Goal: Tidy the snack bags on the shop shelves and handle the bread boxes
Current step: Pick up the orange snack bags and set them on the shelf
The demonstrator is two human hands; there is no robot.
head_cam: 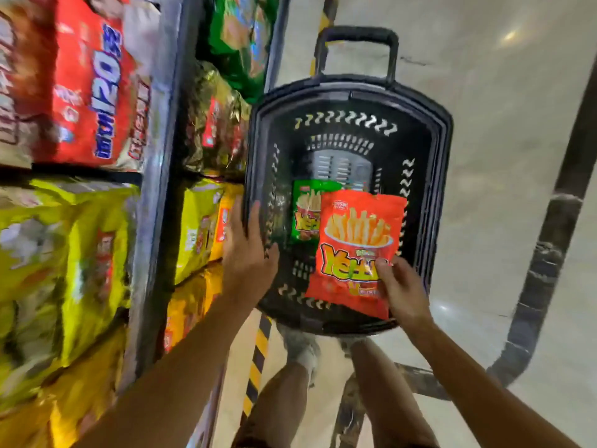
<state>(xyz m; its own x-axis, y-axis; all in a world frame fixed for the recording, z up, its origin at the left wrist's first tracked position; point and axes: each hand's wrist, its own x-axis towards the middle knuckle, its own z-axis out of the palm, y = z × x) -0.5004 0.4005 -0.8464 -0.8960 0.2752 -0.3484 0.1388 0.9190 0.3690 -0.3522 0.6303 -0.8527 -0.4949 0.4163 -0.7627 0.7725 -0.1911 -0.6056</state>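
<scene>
My right hand [400, 291] pinches the lower right corner of a red fries snack bag [353, 250], holding it above the black shopping basket [433, 150]. A green bag of the same snack [305, 210] lies flat on the basket's floor, partly hidden under the red one. Over the basket's left rim hovers my left hand [247, 250], fingers straight and holding nothing. The shop shelves on the left carry yellow snack bags [198, 227], a gold bag [214, 124] and a green bag [240, 37].
Big red packs [93, 88] and yellow packs [74, 253] fill the nearest shelves at far left. The basket's black pull handle [357, 43] points away from me. My legs and a shoe [302, 349] stand below the basket on the pale tiled floor. A yellow-black hazard strip [258, 357] runs along the shelf foot.
</scene>
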